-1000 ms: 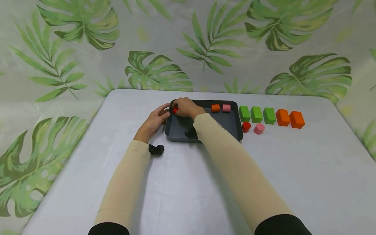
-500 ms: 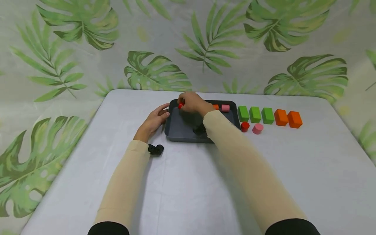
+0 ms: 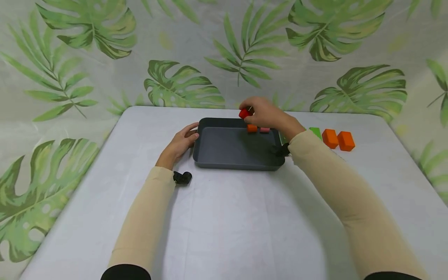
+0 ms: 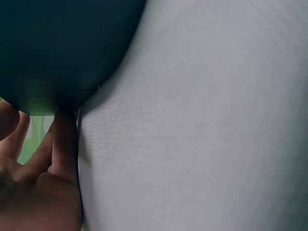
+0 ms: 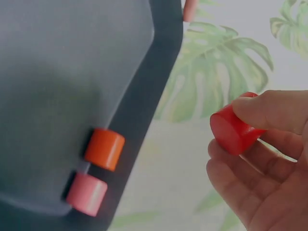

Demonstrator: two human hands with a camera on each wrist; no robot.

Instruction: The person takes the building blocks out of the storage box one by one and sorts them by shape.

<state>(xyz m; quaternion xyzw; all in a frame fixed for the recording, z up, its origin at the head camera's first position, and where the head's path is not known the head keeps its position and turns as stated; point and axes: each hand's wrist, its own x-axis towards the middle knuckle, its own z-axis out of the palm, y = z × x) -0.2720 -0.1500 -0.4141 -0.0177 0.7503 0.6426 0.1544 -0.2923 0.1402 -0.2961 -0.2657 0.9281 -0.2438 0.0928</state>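
A red cylinder block [image 3: 244,113] is pinched between the thumb and fingers of my right hand [image 3: 268,113], raised over the back rim of a dark grey baking tray [image 3: 234,151]. The right wrist view shows the red cylinder's [image 5: 226,134] round end facing the tray. My left hand [image 3: 179,144] touches the tray's left side near the back corner, its fingers [image 4: 63,144] fairly straight against the outer wall. Along the inner back edge of the tray lie an orange cylinder [image 5: 105,148] and a pink cylinder [image 5: 87,193].
Right of the tray, two orange blocks [image 3: 330,139] stand side by side. A green block [image 3: 315,132] shows behind the right wrist, and the forearm hides other things there. A leaf-printed cloth [image 3: 189,83] hangs behind the white table [image 3: 224,217].
My right hand has carried the red cylinder from the tray's back left corner up and right, over the back rim. My left hand has stayed at the tray's side.
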